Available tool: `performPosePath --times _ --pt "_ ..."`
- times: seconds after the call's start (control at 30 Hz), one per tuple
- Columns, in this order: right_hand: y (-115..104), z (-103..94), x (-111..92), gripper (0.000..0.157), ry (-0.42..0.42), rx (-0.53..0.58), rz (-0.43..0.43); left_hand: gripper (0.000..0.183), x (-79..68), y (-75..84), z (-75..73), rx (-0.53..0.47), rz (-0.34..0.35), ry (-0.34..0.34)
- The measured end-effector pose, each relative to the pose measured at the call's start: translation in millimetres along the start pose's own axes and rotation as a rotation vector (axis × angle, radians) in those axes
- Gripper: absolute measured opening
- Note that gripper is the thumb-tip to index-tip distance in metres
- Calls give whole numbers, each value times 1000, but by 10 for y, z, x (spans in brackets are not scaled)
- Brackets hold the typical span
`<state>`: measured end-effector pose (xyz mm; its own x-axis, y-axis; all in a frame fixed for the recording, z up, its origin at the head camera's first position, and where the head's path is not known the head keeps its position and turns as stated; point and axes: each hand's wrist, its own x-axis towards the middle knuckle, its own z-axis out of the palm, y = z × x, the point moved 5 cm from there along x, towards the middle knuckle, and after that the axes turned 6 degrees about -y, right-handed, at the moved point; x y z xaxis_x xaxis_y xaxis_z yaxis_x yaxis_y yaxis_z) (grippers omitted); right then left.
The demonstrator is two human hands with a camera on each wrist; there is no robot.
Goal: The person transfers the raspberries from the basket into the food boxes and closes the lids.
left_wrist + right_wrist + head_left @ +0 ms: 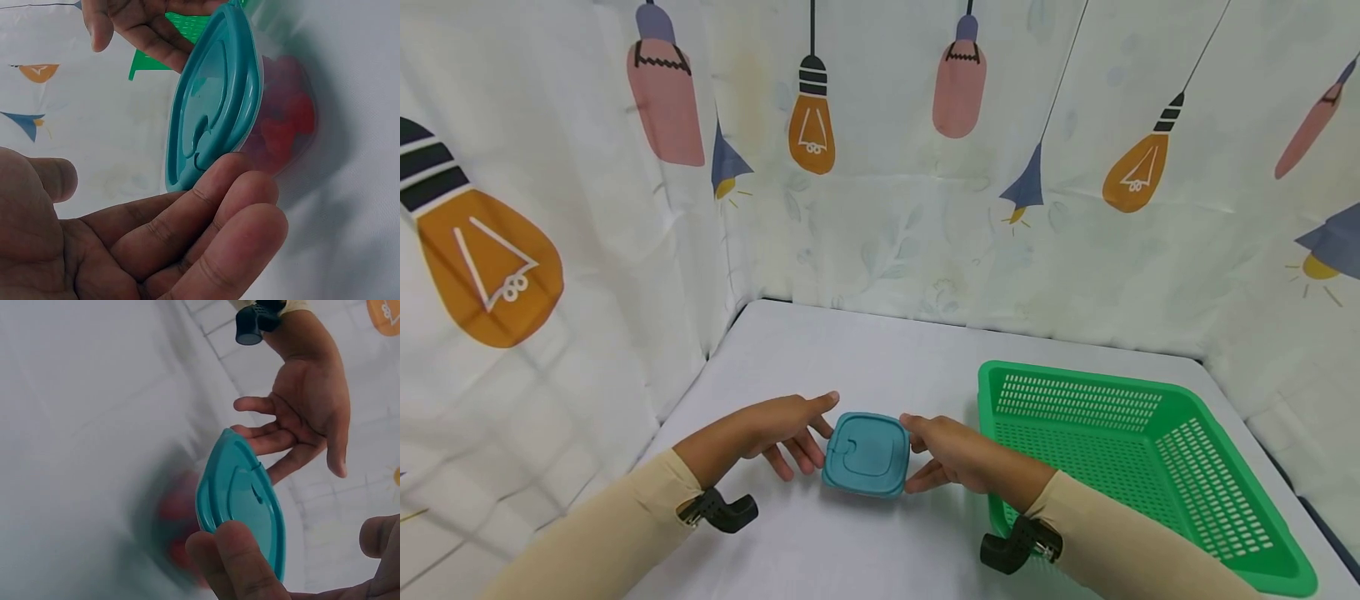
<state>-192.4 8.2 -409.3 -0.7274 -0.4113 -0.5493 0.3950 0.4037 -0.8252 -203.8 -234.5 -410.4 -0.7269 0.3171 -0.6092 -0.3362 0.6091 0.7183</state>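
Observation:
A clear plastic food container (292, 128) with a teal lid (867, 454) sits on the white table between my two hands. Red pieces (287, 131) show through its side in the left wrist view. My left hand (784, 429) is at the container's left, palm facing it, thumb raised and fingers spread, fingertips right at its side. At the right side is my right hand (951, 454), its thumb near the lid's far corner and its fingertips (234, 544) against the near part of the lid's edge. Neither hand is curled round the container.
A green perforated plastic basket (1075, 433) stands to the right, partly under my right forearm in the head view. White curtains (880, 233) printed with lamps and bulbs hang behind and beside the table (850, 333). Each wrist carries a black camera mount (722, 510).

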Motion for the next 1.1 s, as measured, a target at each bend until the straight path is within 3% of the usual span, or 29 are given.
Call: performPosePath --times 0.53,0.73,0.9,1.0,1.1 --pt "-3 48 9 81 -27 -42 4 91 8 -14 27 15 3 -6" --pt "-31 12 -58 79 37 -93 38 87 42 -46 3 44 -2 14" --pt "-139 -110 -210 68 100 -144 -85 82 42 -16 -95 151 54 138" --pt "-183 -262 -345 58 140 -161 -193 80 -11 59 -171 274 140 265" --pt "-178 -444 -474 52 209 -177 -249 77 -98 152 -201 405 252 378"
